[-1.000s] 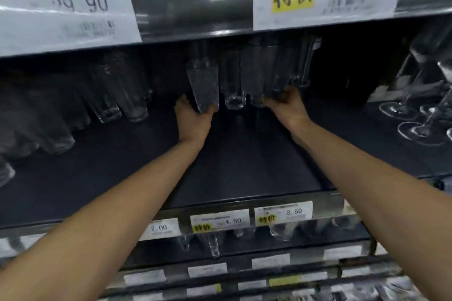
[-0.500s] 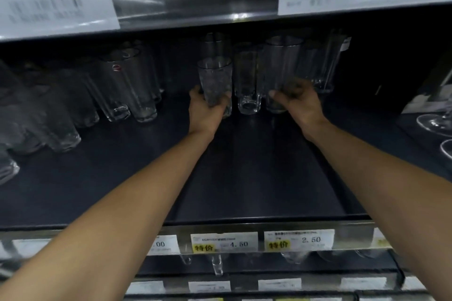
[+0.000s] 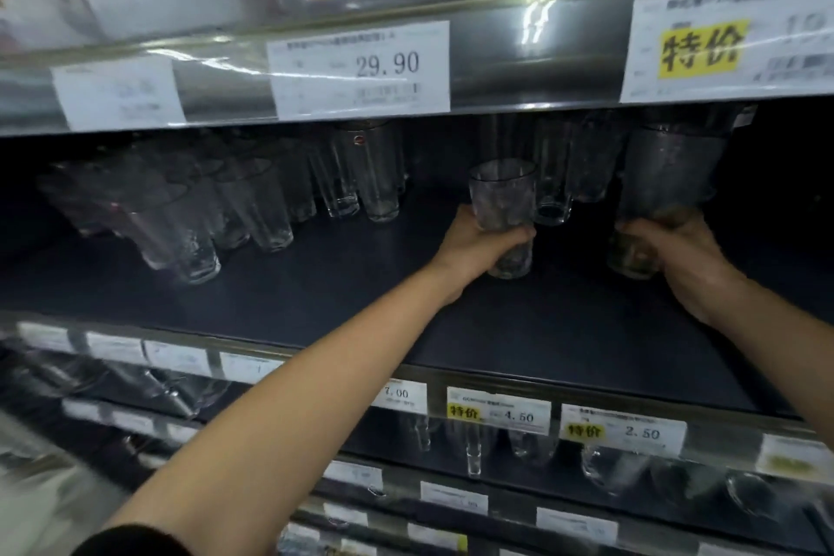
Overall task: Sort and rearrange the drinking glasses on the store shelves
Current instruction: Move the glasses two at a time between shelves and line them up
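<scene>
My left hand (image 3: 478, 242) grips a short textured clear glass (image 3: 502, 199) near its base, upright on the dark shelf (image 3: 343, 284). My right hand (image 3: 681, 253) grips the lower part of a taller, wider clear glass (image 3: 668, 176) at the right. Between and behind them stand a few tall clear glasses (image 3: 553, 176) near the back of the shelf. Whether either held glass is lifted off the shelf I cannot tell.
Several more clear tumblers (image 3: 252, 203) crowd the left half of the shelf, some leaning. The shelf above (image 3: 496, 63) hangs low over the glass rims, carrying price tags. Below the front edge (image 3: 496, 379) are price labels and further shelves of glassware (image 3: 604, 465).
Both hands have drawn their glasses toward the front of the shelf, away from the back row. The view has swung left and up, showing more of the left glasses.
</scene>
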A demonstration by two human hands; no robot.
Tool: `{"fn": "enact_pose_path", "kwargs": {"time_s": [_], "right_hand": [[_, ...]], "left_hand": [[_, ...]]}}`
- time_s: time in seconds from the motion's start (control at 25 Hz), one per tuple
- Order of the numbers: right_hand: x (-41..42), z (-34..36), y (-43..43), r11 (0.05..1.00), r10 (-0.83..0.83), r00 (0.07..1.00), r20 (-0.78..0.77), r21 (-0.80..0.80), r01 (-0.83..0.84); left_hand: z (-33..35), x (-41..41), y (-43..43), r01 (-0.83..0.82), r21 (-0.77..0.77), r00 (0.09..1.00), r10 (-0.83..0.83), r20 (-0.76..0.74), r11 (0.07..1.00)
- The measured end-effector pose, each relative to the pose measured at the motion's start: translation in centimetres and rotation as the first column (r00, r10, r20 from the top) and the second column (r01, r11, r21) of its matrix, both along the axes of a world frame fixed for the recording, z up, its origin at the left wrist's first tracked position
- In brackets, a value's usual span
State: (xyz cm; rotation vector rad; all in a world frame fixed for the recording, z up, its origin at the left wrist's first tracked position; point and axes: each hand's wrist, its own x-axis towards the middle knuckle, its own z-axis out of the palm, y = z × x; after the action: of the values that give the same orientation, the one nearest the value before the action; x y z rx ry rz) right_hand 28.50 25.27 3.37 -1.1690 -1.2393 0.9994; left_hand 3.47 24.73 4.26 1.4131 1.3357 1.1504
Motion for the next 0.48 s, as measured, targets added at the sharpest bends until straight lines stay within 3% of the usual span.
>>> {"fn": "enact_pose_path", "kwargs": {"time_s": [0.12,0.28,0.4,0.48], "right_hand": [[0.1,2.2,-4.4,0.977,0.150,0.975,-0.166,-0.124,-0.171],[-2.2,4.9,-10.4,0.937,0.202,0.870,-0.449,-0.169,-0.305],[-5.8,5.4,-14.2,0.899,0.301,0.812,-0.500,-0.134,-0.416],[-8.9,4.9,-15.8,0.862,0.364,0.765,-0.532,-0.119,-0.493]], "left_hand": [[1.3,-0.4,-5.0,0.035,-0.066,0.984,-0.023,0.177,0.997],[1.4,-1.8,-11.1,0.021,-0.039,0.930,-0.005,0.368,0.999],[1.6,-4.1,-15.9,0.007,-0.043,0.860,0.016,0.511,0.999],[1.5,-5.9,-18.8,-0.065,-0.059,0.858,0.086,0.506,0.996]]}}
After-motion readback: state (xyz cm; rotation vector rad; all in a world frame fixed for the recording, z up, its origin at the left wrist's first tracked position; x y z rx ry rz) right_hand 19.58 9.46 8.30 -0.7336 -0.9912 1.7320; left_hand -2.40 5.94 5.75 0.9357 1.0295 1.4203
